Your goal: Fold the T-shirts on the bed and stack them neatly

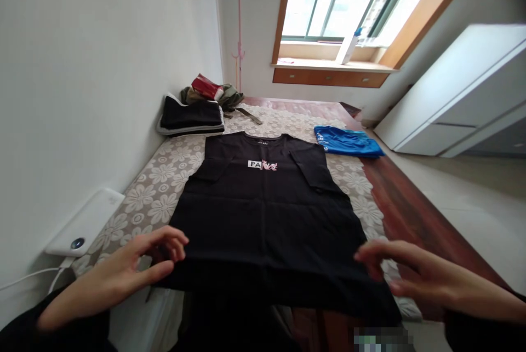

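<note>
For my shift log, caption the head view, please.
Left hand and right hand, each grip open, flank a black T-shirt spread on a floral tablecloth.

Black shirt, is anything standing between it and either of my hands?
Nothing visible. The left hand and right hand are at the shirt's near sides; the power bank lies off left, the blue clothing off right, neither in between.

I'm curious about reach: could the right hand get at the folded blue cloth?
Probably, with a forward stretch: the right hand looks open, and nothing upright stands between it and the blue cloth farther back.
</note>
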Action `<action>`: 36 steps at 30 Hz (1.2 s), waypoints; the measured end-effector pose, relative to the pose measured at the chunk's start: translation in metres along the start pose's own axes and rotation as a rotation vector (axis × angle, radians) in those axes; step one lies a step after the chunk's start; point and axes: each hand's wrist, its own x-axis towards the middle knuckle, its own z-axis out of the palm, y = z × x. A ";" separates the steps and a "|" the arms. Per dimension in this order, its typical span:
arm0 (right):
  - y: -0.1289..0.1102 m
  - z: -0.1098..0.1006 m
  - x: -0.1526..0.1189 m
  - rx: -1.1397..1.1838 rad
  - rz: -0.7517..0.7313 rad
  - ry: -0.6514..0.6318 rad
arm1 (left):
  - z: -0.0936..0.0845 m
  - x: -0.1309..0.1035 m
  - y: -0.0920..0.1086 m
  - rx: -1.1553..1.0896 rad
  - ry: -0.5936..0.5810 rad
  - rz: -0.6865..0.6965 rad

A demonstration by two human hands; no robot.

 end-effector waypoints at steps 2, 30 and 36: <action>-0.010 0.015 0.041 0.096 0.034 -0.150 | 0.005 0.034 0.031 0.035 -0.060 0.044; 0.027 0.131 0.189 -0.520 -0.397 -0.008 | 0.100 0.206 0.005 0.560 -0.086 0.426; 0.025 0.131 0.188 -0.507 -0.374 -0.019 | 0.100 0.203 0.001 0.566 -0.068 0.435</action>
